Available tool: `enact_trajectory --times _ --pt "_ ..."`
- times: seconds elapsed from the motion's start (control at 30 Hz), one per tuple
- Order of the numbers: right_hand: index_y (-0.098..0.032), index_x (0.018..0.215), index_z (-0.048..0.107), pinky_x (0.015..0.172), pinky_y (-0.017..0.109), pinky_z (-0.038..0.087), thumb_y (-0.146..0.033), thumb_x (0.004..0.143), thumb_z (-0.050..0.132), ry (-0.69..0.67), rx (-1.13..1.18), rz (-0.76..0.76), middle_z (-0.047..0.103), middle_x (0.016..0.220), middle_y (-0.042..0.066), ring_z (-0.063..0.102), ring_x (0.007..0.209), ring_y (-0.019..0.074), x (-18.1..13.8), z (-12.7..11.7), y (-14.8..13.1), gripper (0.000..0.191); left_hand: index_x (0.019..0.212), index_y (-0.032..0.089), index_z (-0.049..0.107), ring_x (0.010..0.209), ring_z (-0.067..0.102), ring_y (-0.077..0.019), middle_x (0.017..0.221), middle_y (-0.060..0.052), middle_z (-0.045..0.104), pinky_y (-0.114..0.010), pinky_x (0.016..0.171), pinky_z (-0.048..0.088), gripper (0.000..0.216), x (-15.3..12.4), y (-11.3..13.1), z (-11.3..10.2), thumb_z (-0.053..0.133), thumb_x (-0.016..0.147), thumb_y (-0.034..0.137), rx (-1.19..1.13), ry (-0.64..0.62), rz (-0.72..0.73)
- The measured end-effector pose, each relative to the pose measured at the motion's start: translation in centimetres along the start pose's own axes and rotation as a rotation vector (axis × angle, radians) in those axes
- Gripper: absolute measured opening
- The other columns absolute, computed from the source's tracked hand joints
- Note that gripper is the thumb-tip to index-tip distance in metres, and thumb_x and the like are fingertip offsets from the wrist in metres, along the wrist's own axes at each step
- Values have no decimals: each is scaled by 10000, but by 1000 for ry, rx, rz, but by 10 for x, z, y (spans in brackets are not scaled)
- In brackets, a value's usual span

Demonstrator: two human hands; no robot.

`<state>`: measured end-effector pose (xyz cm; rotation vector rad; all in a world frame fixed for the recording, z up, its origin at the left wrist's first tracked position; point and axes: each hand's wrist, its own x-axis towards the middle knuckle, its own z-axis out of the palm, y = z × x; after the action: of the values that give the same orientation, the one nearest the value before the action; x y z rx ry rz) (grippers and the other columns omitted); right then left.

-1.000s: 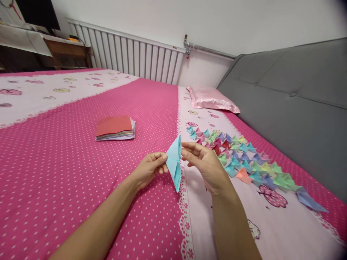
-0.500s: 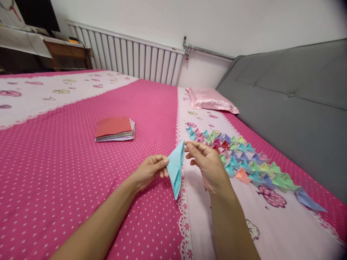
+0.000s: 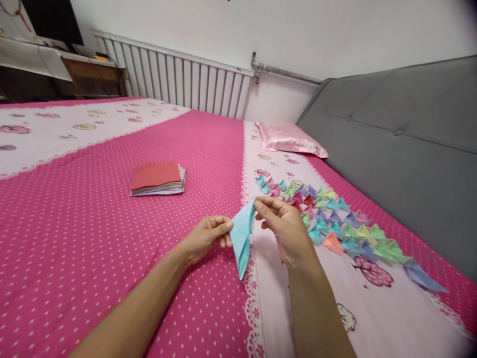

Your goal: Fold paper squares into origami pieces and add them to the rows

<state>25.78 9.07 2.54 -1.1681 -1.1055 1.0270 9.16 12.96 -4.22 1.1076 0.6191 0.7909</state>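
Observation:
A light blue folded paper boat [image 3: 241, 239] is held above the bed, its long body tilted steeply with one tip up and the other down. My left hand [image 3: 208, 236] pinches its left side between thumb and fingers. At the upper tip, the thumb and fingertips of my right hand [image 3: 281, 221] are closed on the paper. Several rows of small folded paper boats [image 3: 333, 242] in blue, green, purple, pink, yellow and orange lie on the bed just beyond and right of my right hand.
A stack of coloured paper [image 3: 156, 177], red sheet on top, lies on the pink dotted bedspread [image 3: 93, 223]. A pink pillow [image 3: 292, 137] rests by the grey headboard [image 3: 398, 109]. Behind the bed are a radiator [image 3: 179, 74] and a desk with a monitor [image 3: 52, 22].
My right fingertips have closed on the boat's upper tip, where they were loosely beside it before. The boat's lower tip has dipped slightly. My left hand keeps its pinch.

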Motion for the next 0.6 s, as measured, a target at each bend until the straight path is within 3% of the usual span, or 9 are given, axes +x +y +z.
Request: enact_trajectory --times 0.23,0.6 --pt "-175 877 647 554 225 390 -283 653 670 -10 27 23 620 724 4 539 644 108 -1 1 -1 250 672 127 588 461 486 -49 547 -3 601 -160 488 374 256 0 0 0 594 772 362 8 3 -5" --pt "-159 932 630 710 283 436 -189 633 637 -33 33 10 619 810 29 556 776 142 1 3 4 301 665 124 600 468 512 -68 541 -13 608 -181 494 391 270 2 -2 0 592 767 374 140 48 31"
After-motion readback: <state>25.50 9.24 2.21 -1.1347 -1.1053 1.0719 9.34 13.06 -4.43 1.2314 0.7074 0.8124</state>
